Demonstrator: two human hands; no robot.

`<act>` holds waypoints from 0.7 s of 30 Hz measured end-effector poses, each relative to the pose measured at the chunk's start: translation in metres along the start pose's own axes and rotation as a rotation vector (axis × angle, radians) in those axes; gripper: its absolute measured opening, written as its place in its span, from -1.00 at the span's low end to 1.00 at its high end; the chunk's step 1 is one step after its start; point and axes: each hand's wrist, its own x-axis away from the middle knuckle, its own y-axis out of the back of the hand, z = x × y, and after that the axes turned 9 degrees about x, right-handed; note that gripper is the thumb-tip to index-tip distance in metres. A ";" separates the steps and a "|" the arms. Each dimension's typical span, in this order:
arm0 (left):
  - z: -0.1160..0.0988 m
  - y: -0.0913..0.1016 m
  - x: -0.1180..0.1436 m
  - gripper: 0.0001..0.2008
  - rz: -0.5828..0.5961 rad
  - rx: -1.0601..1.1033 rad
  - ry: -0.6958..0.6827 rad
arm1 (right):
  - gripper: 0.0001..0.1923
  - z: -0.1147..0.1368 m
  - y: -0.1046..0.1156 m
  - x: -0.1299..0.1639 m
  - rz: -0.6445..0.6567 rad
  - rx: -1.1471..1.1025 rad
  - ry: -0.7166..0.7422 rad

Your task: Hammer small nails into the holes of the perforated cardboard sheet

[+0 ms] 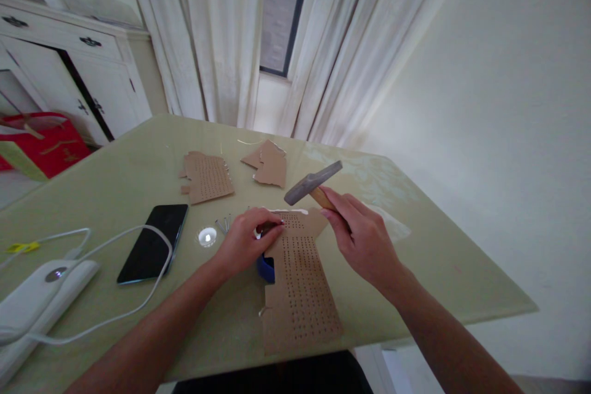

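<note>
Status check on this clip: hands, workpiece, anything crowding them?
Right hand grips hammer, raised. Left hand pinches at top of punched cardboard. Loose nails and phone lie left, apart.

Both forearms are showing bare, no sleeves reaching them; the hands point(249, 240) are wearing no gloves, rings or watch.

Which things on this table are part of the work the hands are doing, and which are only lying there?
In use:
- hammer, held in the right hand
- perforated cardboard, pressed by the left hand
- nails beside that hand
- blue object under the cardboard

Lying about:
- phone
- white cable
- white device
- two cardboard pieces farther back
- red bag
</note>
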 end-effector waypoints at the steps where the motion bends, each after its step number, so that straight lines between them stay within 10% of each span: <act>1: -0.001 0.000 0.000 -0.89 0.000 0.005 0.002 | -0.55 0.000 -0.001 0.000 0.014 0.022 0.004; 6: -0.005 0.001 -0.001 -0.87 0.025 0.040 0.006 | -0.59 0.000 -0.009 0.008 0.249 0.169 0.092; 11: -0.003 0.003 0.000 -0.89 0.026 0.008 0.033 | -0.56 0.000 -0.010 0.010 0.088 0.087 0.011; 21: -0.003 0.007 0.002 -0.62 0.097 -0.034 0.100 | -0.57 0.001 -0.022 0.015 0.220 0.096 0.035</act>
